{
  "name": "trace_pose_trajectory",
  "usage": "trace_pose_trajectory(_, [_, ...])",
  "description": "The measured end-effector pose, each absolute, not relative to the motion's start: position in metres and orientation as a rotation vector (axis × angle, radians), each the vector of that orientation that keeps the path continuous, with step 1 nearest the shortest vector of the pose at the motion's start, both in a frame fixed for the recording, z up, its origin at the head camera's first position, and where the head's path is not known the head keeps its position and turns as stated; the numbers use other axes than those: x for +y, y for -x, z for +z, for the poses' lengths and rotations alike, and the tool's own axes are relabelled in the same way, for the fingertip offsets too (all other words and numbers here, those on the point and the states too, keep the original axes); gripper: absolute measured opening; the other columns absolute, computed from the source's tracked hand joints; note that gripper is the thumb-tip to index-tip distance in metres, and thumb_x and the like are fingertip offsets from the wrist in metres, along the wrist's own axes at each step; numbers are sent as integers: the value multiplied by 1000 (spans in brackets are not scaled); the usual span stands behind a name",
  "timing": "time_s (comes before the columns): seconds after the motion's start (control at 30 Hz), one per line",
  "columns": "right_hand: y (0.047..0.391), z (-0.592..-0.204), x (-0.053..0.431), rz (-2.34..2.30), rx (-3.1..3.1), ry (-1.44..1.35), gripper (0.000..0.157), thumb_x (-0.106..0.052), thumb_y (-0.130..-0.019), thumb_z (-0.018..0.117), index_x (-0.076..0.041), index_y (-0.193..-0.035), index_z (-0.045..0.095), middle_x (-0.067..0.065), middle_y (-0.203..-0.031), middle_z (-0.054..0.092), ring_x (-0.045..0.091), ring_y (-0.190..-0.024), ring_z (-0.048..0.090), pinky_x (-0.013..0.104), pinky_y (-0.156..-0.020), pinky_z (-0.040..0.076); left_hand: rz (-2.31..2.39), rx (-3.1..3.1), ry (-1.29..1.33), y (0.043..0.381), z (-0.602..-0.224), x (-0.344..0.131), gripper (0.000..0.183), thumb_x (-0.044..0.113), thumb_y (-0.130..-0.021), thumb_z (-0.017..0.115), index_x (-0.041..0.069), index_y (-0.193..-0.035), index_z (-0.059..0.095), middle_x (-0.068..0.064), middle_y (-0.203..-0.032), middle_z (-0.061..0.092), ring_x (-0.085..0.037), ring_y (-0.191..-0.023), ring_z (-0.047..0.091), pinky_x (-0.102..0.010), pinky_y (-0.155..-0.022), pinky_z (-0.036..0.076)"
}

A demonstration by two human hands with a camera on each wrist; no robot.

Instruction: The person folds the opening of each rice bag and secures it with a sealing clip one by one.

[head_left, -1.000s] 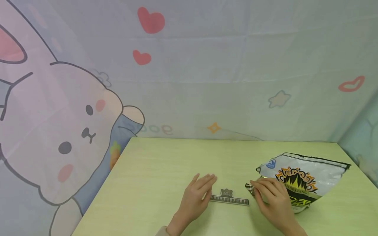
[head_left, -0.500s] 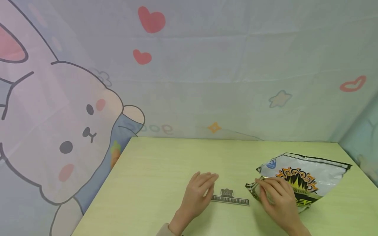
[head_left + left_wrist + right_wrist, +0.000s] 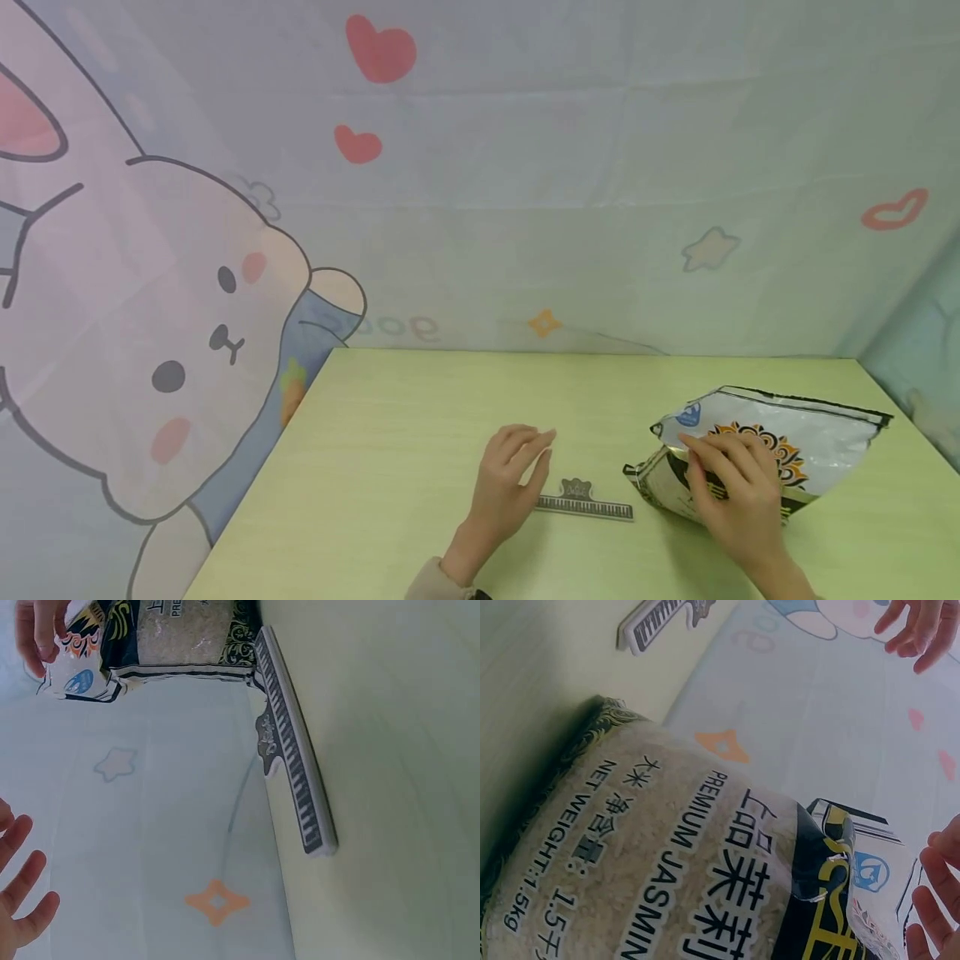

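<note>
A bag of rice (image 3: 667,847) lies on the table, its white upper part (image 3: 825,433) bent over toward the back right. My right hand (image 3: 742,492) is in front of the bag with its fingers loosely bent. In the right wrist view those fingertips (image 3: 930,900) stand beside the bag's white part, gripping nothing I can see. Left of the bag lies a long clip (image 3: 585,507) printed with piano keys, also in the left wrist view. My left hand (image 3: 504,479) hovers by the clip's left end, fingers relaxed and holding nothing.
The pale yellow-green table (image 3: 390,467) extends left of the hands. Behind it hangs a cloth backdrop (image 3: 525,208) printed with a rabbit, hearts and stars.
My right hand has moved up and to the right along the bag, away from its lower left corner. My left hand has risen slightly. The clip has stayed put.
</note>
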State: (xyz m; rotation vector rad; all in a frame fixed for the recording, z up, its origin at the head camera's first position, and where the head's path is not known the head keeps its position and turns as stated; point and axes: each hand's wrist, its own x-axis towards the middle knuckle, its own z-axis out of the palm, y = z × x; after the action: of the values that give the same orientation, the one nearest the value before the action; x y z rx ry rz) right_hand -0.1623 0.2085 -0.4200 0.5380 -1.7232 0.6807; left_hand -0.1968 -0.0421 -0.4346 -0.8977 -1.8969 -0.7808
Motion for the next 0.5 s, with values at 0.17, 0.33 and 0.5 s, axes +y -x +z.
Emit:
trace_pose_trajectory(0.17, [163, -416, 212, 683, -1725, -509, 37, -25, -89, 50, 5, -78, 69, 18, -70, 60, 32, -73, 45, 23, -83, 30, -834, -1921, 894, 198, -430, -36, 24, 3, -79, 61, 9, -102, 65, -1, -95, 63, -15, -92, 54, -26, -80, 46])
trace_pose_trajectory(0.33, [165, -412, 214, 698, -1699, -499, 37, -25, -89, 51, 6, -78, 68, 20, -74, 60, 33, -75, 45, 22, -81, 29, -867, -1963, 894, 200, -430, -30, 24, 6, -80, 61, 10, -104, 64, 0, -101, 62, -14, -97, 53, -22, -84, 45])
trace_pose_trajectory(0.5, [165, -408, 216, 687, -1682, -491, 37, -26, -89, 51, 6, -81, 68, 21, -79, 61, 34, -76, 44, 20, -82, 30, -833, -2024, 910, 200, -432, -26, 27, 11, -82, 60, 10, -109, 61, 0, -106, 61, -13, -101, 53, -21, -88, 44])
